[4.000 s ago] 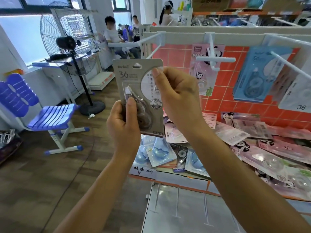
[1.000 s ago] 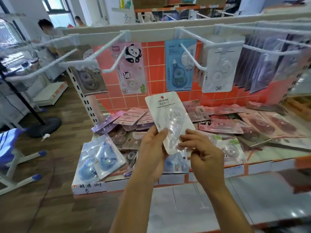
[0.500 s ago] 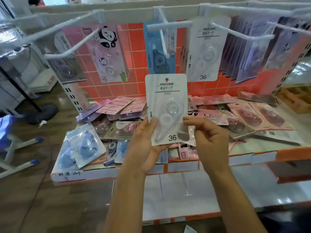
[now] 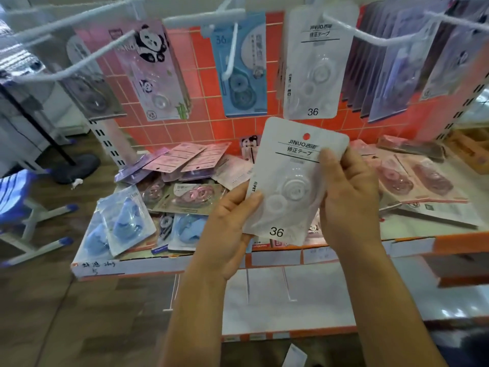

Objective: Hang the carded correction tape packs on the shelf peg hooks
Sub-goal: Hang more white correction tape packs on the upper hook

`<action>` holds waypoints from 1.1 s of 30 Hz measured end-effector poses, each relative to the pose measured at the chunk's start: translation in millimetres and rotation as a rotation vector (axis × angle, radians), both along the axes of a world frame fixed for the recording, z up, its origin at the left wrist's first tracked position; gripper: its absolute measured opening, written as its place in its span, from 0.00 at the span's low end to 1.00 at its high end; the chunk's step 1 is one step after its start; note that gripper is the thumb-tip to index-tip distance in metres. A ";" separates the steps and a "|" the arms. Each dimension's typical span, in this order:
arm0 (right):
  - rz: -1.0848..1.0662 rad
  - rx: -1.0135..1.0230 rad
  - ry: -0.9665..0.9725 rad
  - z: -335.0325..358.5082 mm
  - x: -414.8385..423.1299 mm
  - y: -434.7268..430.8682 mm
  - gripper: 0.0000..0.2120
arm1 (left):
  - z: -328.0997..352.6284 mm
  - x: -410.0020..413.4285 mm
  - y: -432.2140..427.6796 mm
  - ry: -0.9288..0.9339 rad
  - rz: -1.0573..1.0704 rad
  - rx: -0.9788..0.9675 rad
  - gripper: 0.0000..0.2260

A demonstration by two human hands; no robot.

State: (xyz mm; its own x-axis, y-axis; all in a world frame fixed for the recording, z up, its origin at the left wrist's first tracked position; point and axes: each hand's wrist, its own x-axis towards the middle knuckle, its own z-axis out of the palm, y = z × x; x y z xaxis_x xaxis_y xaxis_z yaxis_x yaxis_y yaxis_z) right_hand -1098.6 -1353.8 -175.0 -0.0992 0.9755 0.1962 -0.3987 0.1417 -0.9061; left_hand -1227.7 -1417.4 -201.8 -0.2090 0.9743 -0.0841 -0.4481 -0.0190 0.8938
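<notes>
White carded pack (image 4: 288,181), frame centre: left hand (image 4: 232,221) and right hand (image 4: 349,197) pinch its side edges. Matching packs (image 4: 315,64) hang directly above. Advise aligning its hang hole with that peg hook (image 4: 370,38), card level.

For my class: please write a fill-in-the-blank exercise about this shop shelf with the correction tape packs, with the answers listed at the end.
1. The left hand and right hand hold one white carded pack printed with the number ____ near its bottom.
2. The hanging pink pack shows a ____ drawn on its card.
3. The hanging white pack is on the hook just ____ of the blue pack.

Answers: 36; panda; right
</notes>
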 end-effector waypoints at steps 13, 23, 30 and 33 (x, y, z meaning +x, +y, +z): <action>-0.172 0.230 0.003 47.8 41.0 10.1 0.03 | 30.1 46.1 16.3 0.102 -0.048 0.101 0.08; -0.193 0.344 0.055 69.7 54.2 11.5 0.02 | 48.9 60.7 23.4 0.031 -0.078 0.211 0.11; -0.215 0.354 0.018 75.7 54.1 19.9 0.03 | 50.4 63.9 32.6 0.044 -0.048 0.203 0.12; -0.200 0.338 0.013 75.8 53.4 24.6 0.02 | 51.7 65.7 34.6 0.048 -0.044 0.194 0.12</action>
State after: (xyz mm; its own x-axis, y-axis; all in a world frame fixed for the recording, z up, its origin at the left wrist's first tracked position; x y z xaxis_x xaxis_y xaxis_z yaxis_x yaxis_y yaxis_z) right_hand -1045.3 -1329.2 -99.2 0.0913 0.8557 0.5094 -0.3442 0.5071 -0.7902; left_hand -1161.9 -1382.8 -150.1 -0.1650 0.9795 0.1154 -0.4091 -0.1745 0.8956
